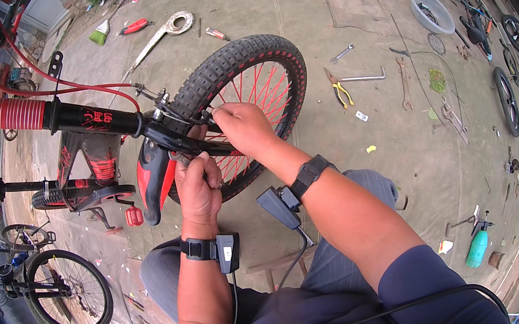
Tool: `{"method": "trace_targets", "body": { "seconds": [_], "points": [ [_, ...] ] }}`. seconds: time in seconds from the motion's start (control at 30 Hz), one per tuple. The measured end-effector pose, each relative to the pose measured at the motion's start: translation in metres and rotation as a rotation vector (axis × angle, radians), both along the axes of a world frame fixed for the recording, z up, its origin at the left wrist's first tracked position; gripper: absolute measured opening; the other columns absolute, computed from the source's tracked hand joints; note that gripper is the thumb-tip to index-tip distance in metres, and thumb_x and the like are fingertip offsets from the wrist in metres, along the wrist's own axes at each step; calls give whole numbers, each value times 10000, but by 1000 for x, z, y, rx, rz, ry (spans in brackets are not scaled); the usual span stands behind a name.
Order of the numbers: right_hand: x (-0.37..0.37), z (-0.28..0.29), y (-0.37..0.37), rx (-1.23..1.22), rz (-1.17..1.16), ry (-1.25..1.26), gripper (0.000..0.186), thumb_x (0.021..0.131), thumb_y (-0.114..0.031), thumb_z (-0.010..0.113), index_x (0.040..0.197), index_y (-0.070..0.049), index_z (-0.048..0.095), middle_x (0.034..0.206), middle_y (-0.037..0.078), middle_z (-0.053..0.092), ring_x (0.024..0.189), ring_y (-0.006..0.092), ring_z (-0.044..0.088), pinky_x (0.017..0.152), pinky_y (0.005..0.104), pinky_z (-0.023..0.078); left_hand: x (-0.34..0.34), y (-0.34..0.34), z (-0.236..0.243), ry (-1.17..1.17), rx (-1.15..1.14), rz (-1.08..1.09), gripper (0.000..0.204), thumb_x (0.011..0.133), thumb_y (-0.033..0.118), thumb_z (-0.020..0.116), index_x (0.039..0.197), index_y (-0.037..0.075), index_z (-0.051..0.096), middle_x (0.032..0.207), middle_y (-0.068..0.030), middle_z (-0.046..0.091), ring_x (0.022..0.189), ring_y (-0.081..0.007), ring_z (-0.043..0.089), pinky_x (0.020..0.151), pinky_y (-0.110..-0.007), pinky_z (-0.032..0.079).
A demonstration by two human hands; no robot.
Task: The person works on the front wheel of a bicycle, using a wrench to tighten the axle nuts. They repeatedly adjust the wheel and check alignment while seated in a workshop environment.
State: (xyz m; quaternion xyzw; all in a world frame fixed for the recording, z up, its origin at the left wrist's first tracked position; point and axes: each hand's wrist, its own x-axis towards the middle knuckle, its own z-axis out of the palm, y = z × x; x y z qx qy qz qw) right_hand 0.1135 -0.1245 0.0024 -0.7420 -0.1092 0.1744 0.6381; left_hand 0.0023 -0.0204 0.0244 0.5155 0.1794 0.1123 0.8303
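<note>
A bicycle front wheel (236, 54) with a knobby black tyre and red spokes lies before me, held in a black fork (159, 135). My left hand (200, 187) is closed below the fork, fingers curled against its underside by the red and black mudguard (157, 179). What it pinches is hidden. Above the fork, my right hand (243, 128) is closed, with thumb and fingers at a small black part by the rim. The fingers hide most of that part. Close by, the rim brake (162, 106) sits on the fork with a red cable (90, 87) running to it.
Pliers with yellow handles (339, 89), an L-shaped wrench (364, 78) and spanners (404, 83) lie on the concrete right of the wheel. A white basin (431, 10) stands at the far right. A green spray bottle (477, 247) is at the near right; another bicycle (69, 293) is at left.
</note>
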Motion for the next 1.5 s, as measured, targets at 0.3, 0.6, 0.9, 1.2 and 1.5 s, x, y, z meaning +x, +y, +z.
{"method": "trace_targets", "body": {
  "seconds": [0.3, 0.6, 0.9, 1.2, 1.5],
  "points": [
    [11, -4, 5, 128, 98, 208, 481, 921, -406, 584, 788, 50, 661, 671, 130, 616, 637, 234, 574, 657, 408, 454, -1, 0, 2, -20, -24, 4, 549, 899, -17, 486, 1445, -7, 431, 1478, -128, 491, 500, -41, 406, 426, -201, 326],
    [7, -5, 10, 335, 5, 508, 407, 948, -323, 578, 811, 52, 654, 675, 56, 579, 633, 175, 511, 627, 374, 423, -11, -1, -1, 57, 59, 32, 490, 922, -10, 493, 1410, 4, 453, 1459, -106, 510, 506, -32, 409, 446, -187, 348],
    [4, -3, 13, 344, -43, 459, 360, 955, -314, 604, 816, 10, 679, 671, 31, 566, 627, 139, 488, 605, 341, 408, -7, 0, -3, 45, -71, 24, 508, 932, -5, 490, 1435, 34, 429, 1462, -86, 512, 501, -28, 393, 448, -194, 324],
    [4, 6, 7, 446, -22, 522, 330, 964, -274, 635, 839, 26, 696, 722, 1, 581, 684, 100, 484, 640, 306, 402, -4, 1, 0, 20, -49, -20, 602, 905, 15, 488, 1493, 23, 355, 1521, -124, 451, 483, -42, 381, 449, -203, 334],
    [5, 8, 4, 456, -4, 526, 332, 955, -290, 653, 790, -5, 689, 677, -21, 526, 645, 93, 444, 599, 297, 372, -1, -4, 0, 32, -88, -7, 570, 900, -16, 490, 1464, -20, 406, 1372, -96, 595, 510, -39, 390, 475, -213, 354]
  ]
}}
